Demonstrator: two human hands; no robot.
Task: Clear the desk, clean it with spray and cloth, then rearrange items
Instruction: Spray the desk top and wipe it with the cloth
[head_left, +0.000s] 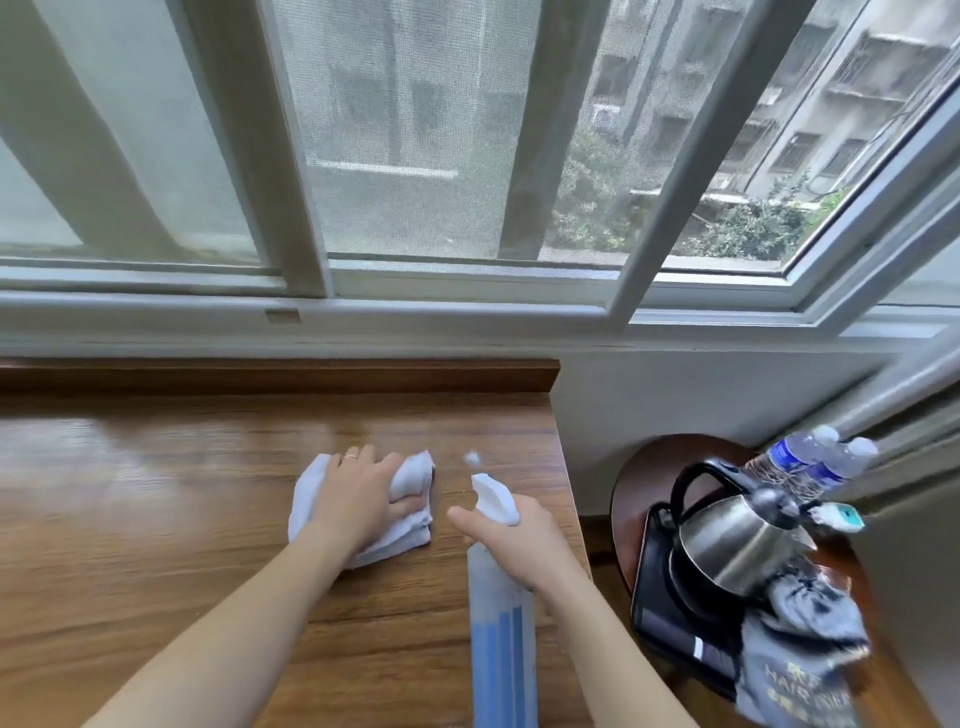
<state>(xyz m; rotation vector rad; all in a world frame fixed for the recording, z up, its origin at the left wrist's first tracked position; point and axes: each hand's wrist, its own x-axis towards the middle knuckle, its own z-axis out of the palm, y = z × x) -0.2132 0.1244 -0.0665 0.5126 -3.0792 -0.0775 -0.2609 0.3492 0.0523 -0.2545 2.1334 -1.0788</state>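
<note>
The wooden desk (156, 519) runs below the window, its top bare and glossy. My left hand (358, 499) presses a crumpled white cloth (410, 480) onto the desk near its right end, fingers curled into the fabric. My right hand (511, 545) grips the neck of a spray bottle (501, 639) with blue liquid, its white nozzle (493, 496) pointing away toward the window. A small puff of mist (471, 458) hangs just beyond the nozzle, above the desk's right part.
A round dark side table (649, 467) stands right of the desk. It holds a steel kettle (732, 540) on a black tray (670, 618), two water bottles (810, 457), a grey hair-dryer bag (800, 654) and a small white device (839, 516). Window and curtain lie behind.
</note>
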